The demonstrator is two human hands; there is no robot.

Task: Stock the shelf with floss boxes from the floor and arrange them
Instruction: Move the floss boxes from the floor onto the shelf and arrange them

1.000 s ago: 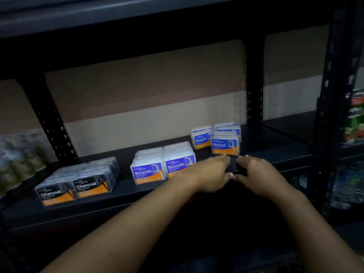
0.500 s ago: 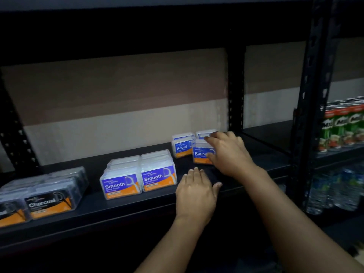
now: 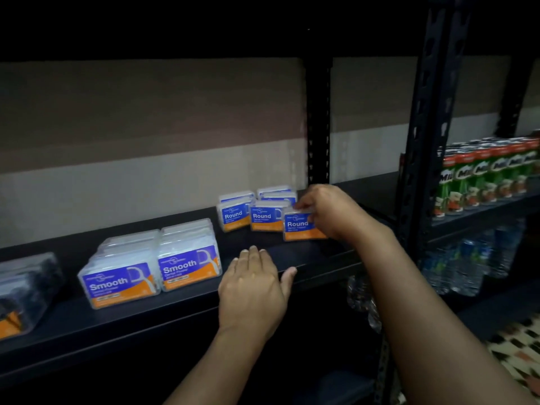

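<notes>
On the dark shelf [image 3: 181, 302] stand clear floss boxes with blue and orange labels. My right hand [image 3: 330, 210] grips the top of a "Round" floss box [image 3: 298, 228] near the shelf's front edge, right of two other "Round" boxes [image 3: 248, 214]; more stand behind them. My left hand [image 3: 252, 287] lies flat on the shelf's front edge, fingers together, holding nothing. Left of it sit two rows of "Smooth" boxes [image 3: 152, 270]. At the far left edge are dark "Charcoal" boxes [image 3: 23, 290].
A black perforated upright [image 3: 429, 127] stands just right of my right arm, another post [image 3: 318, 121] behind the boxes. The neighbouring shelf holds green drink cartons [image 3: 482, 176], with water bottles [image 3: 467, 264] below. Patterned floor [image 3: 520, 349] shows at the lower right.
My right hand has pulled one "Round" box forward and to the right, out of its stack. My left hand stays on the shelf edge. The view has shifted right.
</notes>
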